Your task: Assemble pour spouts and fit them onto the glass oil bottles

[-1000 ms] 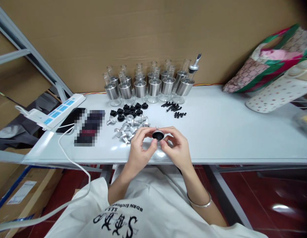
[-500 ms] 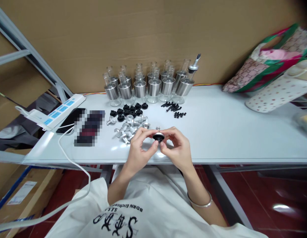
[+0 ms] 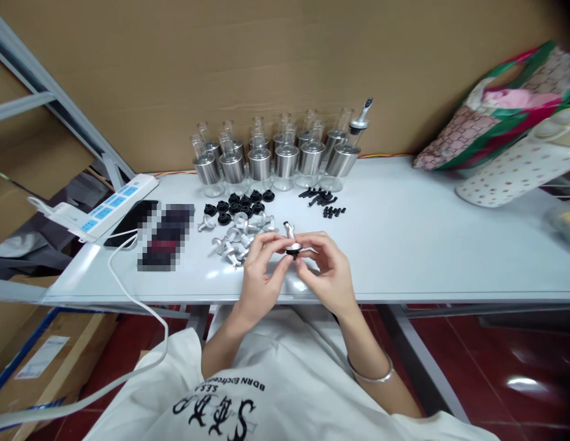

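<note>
Between my fingertips is a bottle pourer (image 3: 293,246), its silver spout pointing up and its black stopper below. My left hand (image 3: 265,272) pinches it from the left, and my right hand (image 3: 327,269) grips it from the other side. Just left of my hands lies a heap of silver pourer spouts (image 3: 241,236). Behind these sit several black rubber stoppers (image 3: 245,201). Small black strips (image 3: 318,196) and tiny black caps (image 3: 334,212) lie farther to the right.
Rows of glass bottles with steel sleeves (image 3: 286,160) stand along the back; one carries a fitted pourer (image 3: 360,119). At left are a power strip (image 3: 111,208), a phone (image 3: 133,223) and a white cable (image 3: 163,334). A patterned bag (image 3: 487,122) and a dotted white container (image 3: 510,168) are at right.
The pourer has tipped between my fingers: its spout now rises into view and less of the black stopper shows. Both hands keep hold of it, almost in the same place.
</note>
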Demonstrator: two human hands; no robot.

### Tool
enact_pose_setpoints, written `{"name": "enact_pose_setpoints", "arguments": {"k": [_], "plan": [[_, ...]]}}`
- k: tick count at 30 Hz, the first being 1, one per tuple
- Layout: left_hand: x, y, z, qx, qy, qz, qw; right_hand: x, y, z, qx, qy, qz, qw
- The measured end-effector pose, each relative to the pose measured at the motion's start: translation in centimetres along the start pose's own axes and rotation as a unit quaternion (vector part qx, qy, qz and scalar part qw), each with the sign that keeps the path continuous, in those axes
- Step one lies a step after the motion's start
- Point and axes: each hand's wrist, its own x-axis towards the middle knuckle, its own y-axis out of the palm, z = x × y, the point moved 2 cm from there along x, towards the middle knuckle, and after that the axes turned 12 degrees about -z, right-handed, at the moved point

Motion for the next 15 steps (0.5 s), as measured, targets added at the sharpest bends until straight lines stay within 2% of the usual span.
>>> {"name": "enact_pose_setpoints", "arguments": {"k": [4, 9, 15], "plan": [[-0.06, -0.11, 0.27, 0.004, -0.011, -0.006, 1.0, -0.09, 0.1, 0.13, -0.008, 0.009, 0.02, 1.0], [0.04, -0.11, 0.16, 0.007, -0.008, -0.015, 1.0, -0.2, -0.02, -0.15, 0.0, 0.031, 0.005, 0.999], [0.24, -0.12, -0.24, 0.017, 0.029, -0.019, 0.999, -0.35, 0.01, -0.13, 0.018, 0.054, 0.005, 0.998]]}}
